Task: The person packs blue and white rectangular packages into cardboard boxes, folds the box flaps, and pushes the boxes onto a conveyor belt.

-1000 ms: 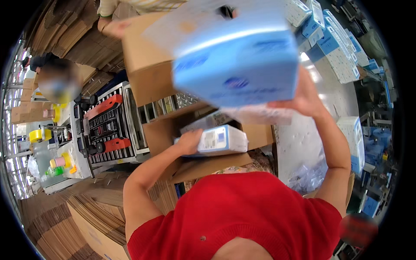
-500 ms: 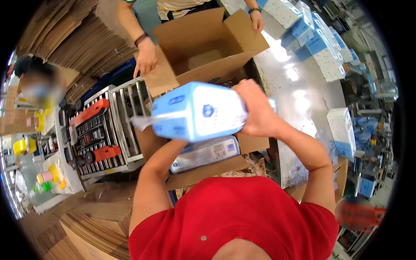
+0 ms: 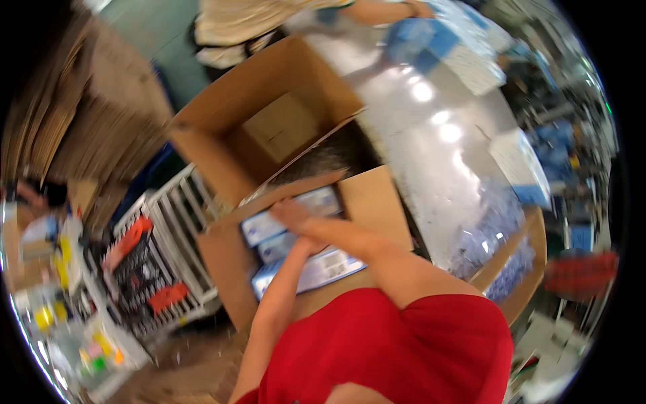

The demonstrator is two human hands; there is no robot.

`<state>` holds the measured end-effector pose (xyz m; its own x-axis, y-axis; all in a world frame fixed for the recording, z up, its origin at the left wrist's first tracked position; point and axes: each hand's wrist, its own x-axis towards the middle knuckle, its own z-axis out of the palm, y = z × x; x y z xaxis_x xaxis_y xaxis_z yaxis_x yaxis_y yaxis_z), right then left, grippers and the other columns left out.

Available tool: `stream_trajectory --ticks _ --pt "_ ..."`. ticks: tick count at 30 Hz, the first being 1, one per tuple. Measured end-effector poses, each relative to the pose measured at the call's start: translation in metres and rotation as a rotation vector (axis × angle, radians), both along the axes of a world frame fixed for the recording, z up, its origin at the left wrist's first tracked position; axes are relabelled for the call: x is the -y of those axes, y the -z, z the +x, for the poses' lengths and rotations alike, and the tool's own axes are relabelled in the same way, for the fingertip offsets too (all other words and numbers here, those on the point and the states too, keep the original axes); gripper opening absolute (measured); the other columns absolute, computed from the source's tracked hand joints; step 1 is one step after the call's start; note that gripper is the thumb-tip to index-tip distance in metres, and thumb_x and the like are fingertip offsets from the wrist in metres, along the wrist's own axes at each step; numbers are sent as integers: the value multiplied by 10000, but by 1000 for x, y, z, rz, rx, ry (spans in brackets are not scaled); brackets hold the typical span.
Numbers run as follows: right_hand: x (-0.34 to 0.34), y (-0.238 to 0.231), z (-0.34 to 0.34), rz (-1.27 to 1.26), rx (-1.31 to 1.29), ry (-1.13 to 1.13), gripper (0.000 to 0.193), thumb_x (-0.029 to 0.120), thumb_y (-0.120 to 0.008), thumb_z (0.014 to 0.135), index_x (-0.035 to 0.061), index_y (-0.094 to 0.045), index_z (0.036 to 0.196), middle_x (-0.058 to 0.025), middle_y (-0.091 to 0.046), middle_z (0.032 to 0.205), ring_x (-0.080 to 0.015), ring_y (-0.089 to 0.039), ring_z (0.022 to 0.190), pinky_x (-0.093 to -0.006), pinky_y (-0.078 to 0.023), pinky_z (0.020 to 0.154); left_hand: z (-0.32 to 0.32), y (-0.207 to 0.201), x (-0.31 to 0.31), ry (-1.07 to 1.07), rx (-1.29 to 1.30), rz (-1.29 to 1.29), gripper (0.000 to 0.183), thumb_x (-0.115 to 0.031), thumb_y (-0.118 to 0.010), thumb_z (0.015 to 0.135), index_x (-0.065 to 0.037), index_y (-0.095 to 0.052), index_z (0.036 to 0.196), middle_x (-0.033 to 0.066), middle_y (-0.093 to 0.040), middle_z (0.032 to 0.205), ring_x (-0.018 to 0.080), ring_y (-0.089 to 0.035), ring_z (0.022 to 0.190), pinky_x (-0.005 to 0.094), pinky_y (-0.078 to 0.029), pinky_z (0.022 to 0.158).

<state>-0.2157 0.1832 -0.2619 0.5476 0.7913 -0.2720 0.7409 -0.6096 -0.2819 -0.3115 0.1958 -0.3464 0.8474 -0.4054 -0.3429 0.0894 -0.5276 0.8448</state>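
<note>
Just in front of me an open cardboard carton [image 3: 232,269] holds white-and-blue plastic packs side by side. My right hand [image 3: 291,214] lies flat on the far pack [image 3: 323,200], fingers stretched toward the left. Close below the right wrist, my left hand [image 3: 311,245] is over the middle pack [image 3: 274,250]; its fingers are hidden or smeared by motion. The near pack [image 3: 333,266] lies along the carton's near side, partly covered by my left forearm. Both forearms reach in over the packs.
Beyond stands a larger open carton [image 3: 202,148]. A metal table [image 3: 424,141] on the right bears more packs [image 3: 474,67] and clear plastic bags [image 3: 488,232]. A co-worker's hand [image 3: 420,9] is at the far packs. Left are a roller conveyor [image 3: 185,205] and stacked flat cardboard [image 3: 101,114].
The pack I held up in the air is now down in the near carton, and both hands have lowered there. The co-worker's hands have left the far carton; one is at the table packs.
</note>
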Motion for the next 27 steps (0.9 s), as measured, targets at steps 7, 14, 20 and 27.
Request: stream_trajectory --ticks 7,14,20,27 --pt "40 -3 79 279 324 -538 201 228 -555 817 159 -640 987 -7 -611 1002 -205 -510 1102 -345 -404 922 54 -37 26 -256 199 256 673 -434 -627 848 -6 -445 1335 248 -419 1394 379 -395 1290 404 -301 1077" --pt "249 -143 153 680 63 150 178 201 -611 800 107 -658 943 -136 -621 946 -329 -597 927 -439 -497 766 130 -101 56 -23 -72 230 653 -411 -625 851 81 -488 1257 293 -524 1263 410 -519 1163 427 -409 977" --pt "549 -136 87 -214 332 1082 236 45 -595 749 57 -633 981 -194 -571 1112 -352 -510 1092 -427 -469 892 126 -159 35 -1 48 197 535 -305 -644 847 43 -535 1239 258 -519 1293 391 -535 1155 429 -432 955" --pt "571 -103 65 296 477 1290 115 27 -624 811 41 -685 907 -108 -668 882 -301 -628 833 -371 -496 759 90 -105 -40 188 89 765 885 -307 -675 829 -33 -149 1486 162 -74 1567 422 -104 1419 481 -213 1130"
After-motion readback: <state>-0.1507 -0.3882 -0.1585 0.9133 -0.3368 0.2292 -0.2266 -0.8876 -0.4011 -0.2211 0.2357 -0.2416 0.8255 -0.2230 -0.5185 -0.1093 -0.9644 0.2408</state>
